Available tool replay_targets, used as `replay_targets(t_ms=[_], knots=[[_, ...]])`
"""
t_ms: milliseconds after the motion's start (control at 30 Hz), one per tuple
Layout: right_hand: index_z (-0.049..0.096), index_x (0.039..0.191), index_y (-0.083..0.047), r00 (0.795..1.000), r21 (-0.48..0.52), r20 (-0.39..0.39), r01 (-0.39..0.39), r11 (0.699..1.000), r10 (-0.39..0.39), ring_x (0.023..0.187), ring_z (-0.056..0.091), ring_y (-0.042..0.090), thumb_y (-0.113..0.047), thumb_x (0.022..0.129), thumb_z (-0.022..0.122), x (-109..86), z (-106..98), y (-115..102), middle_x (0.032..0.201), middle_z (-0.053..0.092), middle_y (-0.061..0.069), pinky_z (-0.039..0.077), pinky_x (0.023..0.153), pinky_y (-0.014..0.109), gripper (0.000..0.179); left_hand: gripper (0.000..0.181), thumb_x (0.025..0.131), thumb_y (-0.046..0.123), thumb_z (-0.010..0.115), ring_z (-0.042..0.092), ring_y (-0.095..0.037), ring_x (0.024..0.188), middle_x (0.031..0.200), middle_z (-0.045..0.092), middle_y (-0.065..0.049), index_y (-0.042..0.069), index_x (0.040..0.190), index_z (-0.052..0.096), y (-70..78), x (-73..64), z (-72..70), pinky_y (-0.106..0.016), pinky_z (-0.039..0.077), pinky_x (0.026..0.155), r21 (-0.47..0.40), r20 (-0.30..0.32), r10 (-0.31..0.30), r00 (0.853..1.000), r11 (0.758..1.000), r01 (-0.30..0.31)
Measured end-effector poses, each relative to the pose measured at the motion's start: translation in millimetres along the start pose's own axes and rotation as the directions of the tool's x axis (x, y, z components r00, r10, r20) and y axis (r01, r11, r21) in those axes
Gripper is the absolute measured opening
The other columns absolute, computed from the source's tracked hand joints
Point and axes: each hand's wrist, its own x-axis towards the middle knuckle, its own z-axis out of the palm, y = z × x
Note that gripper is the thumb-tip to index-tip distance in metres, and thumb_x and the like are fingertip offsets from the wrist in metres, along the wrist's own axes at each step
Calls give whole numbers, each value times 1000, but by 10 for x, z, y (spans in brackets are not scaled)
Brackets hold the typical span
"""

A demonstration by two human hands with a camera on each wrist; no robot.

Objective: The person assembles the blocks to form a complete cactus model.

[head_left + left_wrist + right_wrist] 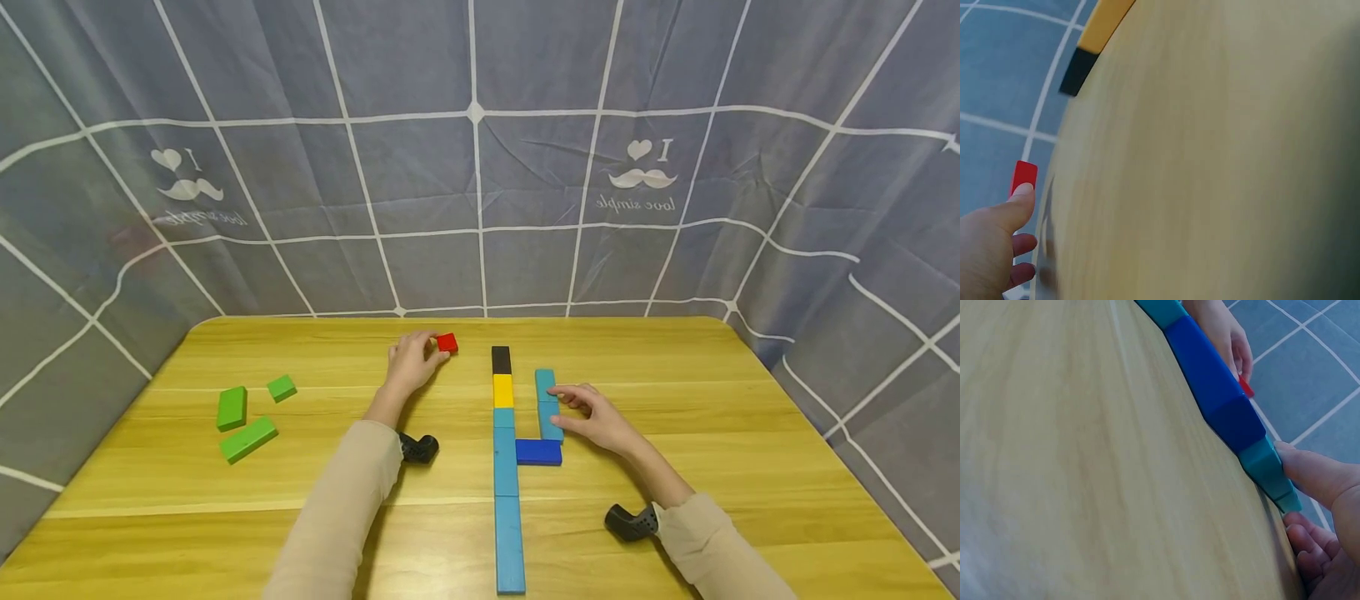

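Observation:
My left hand (411, 364) pinches a small red block (447, 343) between thumb and fingers at the table's far side; in the left wrist view the thumb lies on the red block (1024, 176). My right hand (596, 418) is at the right side of two light blue blocks (547, 404) set end to end. Its thumb and a fingertip touch or nearly touch them, spread apart. A dark blue block (538, 452) lies crosswise between that pair and a long column of light blue blocks (506, 462). The column continues away from me with a yellow block (502, 391) and a black block (501, 360).
Three green blocks lie on the left of the wooden table (135, 467): a small one (282, 388), a medium one (232, 408) and a longer one (249, 440). A grey curtain (420, 183) with white lines hangs behind the table. Black wrist devices (632, 523) sit at both sleeves.

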Motion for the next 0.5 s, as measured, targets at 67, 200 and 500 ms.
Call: replay_targets(t_ms=[67,200,500], knots=[[51,123,7,1000,3,3,-2,1000,2,96,43,34,-5,86,61,3,-5,2,108,48,23,36,80,41,40,43,86,29,63,44,-33,111,120,55,-14,7,122,55,60,36,49,-48,27,90,0,8,-6,1000,1000,6],[51,123,7,1000,6,5,-10,1000,10,96,42,34,-5,86,62,4,-7,6,107,48,23,36,80,41,41,44,86,30,63,43,-32,112,121,54,-13,8,124,55,171,83,129,-46,27,90,7,26,-29,999,1000,29],[51,123,7,1000,9,2,-7,1000,7,95,42,33,-4,85,62,2,-4,-5,105,48,22,35,78,40,41,43,86,30,63,43,-31,108,118,54,-12,10,124,55,334,146,254,-44,28,90,47,40,-46,998,998,44]])
